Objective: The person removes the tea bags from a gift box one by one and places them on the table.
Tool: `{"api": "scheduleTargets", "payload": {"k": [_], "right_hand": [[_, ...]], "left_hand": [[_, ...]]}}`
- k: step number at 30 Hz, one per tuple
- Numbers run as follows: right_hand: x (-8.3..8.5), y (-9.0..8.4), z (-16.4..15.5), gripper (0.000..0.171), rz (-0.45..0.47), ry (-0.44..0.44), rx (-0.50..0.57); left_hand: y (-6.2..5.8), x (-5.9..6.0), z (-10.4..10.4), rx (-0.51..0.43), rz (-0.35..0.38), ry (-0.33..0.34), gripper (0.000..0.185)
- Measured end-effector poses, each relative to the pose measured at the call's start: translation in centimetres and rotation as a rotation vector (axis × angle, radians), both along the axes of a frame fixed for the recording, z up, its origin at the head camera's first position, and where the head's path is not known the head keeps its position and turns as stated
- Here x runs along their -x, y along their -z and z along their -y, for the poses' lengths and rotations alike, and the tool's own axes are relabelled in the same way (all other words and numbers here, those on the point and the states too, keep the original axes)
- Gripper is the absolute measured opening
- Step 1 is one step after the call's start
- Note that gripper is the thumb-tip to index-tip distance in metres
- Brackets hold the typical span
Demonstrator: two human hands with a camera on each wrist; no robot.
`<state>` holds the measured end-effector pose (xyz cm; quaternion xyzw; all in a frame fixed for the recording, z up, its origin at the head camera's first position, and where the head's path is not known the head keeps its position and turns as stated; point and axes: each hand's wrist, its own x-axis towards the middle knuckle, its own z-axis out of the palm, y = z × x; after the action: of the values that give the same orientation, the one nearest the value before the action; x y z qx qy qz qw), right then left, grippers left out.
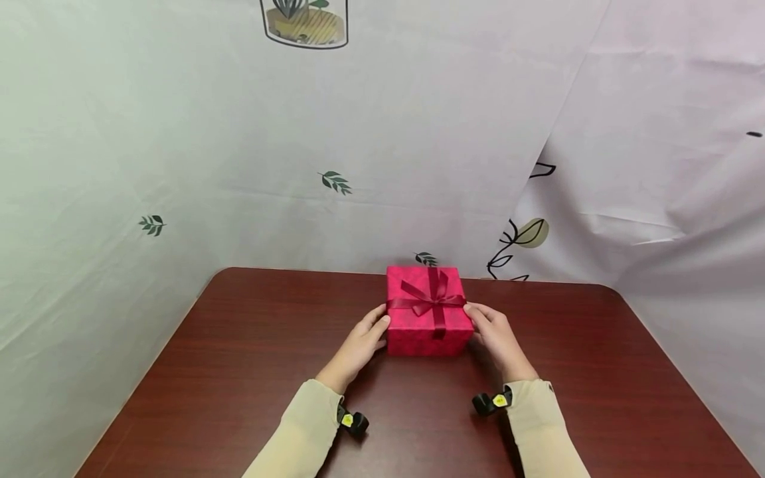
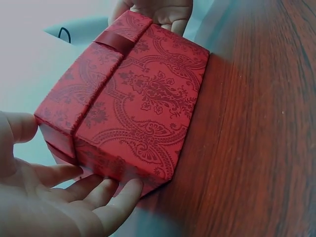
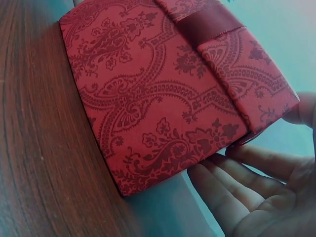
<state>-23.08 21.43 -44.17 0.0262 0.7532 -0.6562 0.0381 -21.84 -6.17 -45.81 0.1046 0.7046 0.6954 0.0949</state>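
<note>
While one red gift box (image 1: 427,318) sits on the dark wooden counter (image 1: 251,372) near its far edge, two hands flank it. The left hand (image 1: 358,345) lies against the box's left side with fingers (image 2: 106,197) straight and relaxed, tips at the lower edge, thumb near the lid's corner. The right hand (image 1: 496,338) mirrors it on the right side, fingers (image 3: 232,192) extended and loose, so neither grip is closed round anything. One dark red ribbon (image 1: 431,302) crosses the lid and ends in a single bow. Both sleeves are beige, each with a small black wrist camera. Behind the counter hangs a pale leaf-printed cloth (image 1: 335,182).
</note>
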Motion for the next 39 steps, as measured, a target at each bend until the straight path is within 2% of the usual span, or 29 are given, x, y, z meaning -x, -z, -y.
{"api": "scheduleTargets", "payload": {"k": [12,19,26,30,34,39], "right_hand": [[-0.1,0.1,-0.1,0.049,-0.009,0.005,0.037],[0.0,0.1,-0.3,0.050,-0.010,0.007,0.049],[0.0,0.2,-0.1,0.050,-0.025,0.037,0.083],[0.0,0.2,-0.4,0.051,-0.054,0.051,0.094],[0.0,0.1,-0.8,0.055,-0.060,-0.002,0.093],[0.1,0.0,-1.7,0.059,-0.078,-0.105,0.010]], "left_hand": [[0.0,-0.1,0.1,-0.019,0.016,-0.005,0.060],[0.0,0.1,0.3,-0.025,0.025,0.026,0.065],[0.1,0.2,0.5,0.048,-0.052,0.019,0.076],[0.0,0.3,0.5,0.037,-0.080,0.003,0.075],[-0.1,0.4,0.6,0.021,-0.105,-0.023,0.073],[-0.3,0.3,0.7,0.034,-0.137,-0.028,0.075]]}}
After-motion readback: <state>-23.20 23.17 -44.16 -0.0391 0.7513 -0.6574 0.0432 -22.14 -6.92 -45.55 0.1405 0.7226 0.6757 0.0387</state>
